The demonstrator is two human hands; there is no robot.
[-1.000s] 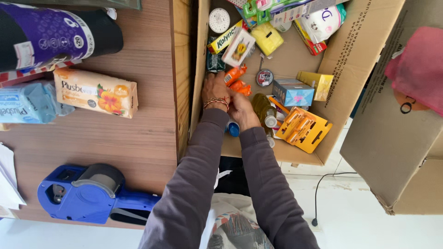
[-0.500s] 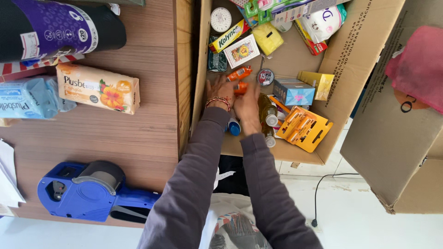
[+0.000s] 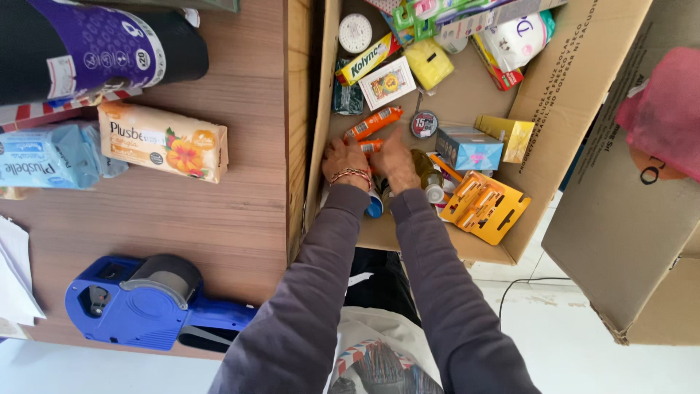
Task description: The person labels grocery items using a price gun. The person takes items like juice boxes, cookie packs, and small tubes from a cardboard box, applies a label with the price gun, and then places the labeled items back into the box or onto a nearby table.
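Observation:
Both my hands reach into an open cardboard box (image 3: 554, 95) full of small goods. My left hand (image 3: 345, 157), with a beaded bracelet at the wrist, lies palm down over small items near the box's left wall. My right hand (image 3: 394, 160) is beside it, fingers stretched toward an orange tube (image 3: 373, 122) and a second short orange tube (image 3: 367, 146) that shows between the hands. Whether either hand grips anything is hidden under the palms. A blue cap (image 3: 375, 208) pokes out below my wrists.
The box also holds a yellow hang-card pack (image 3: 485, 206), a blue carton (image 3: 470, 149), a yellow carton (image 3: 510, 135), a card pack (image 3: 387, 82) and a round tin (image 3: 424, 124). On the wooden table (image 3: 219, 219) lie a blue price-label gun (image 3: 146, 299), an orange tissue pack (image 3: 164, 140) and a black roll (image 3: 95, 44).
My hands have slid a little further into the box, toward the orange tubes. The right hand's fingers have stretched out.

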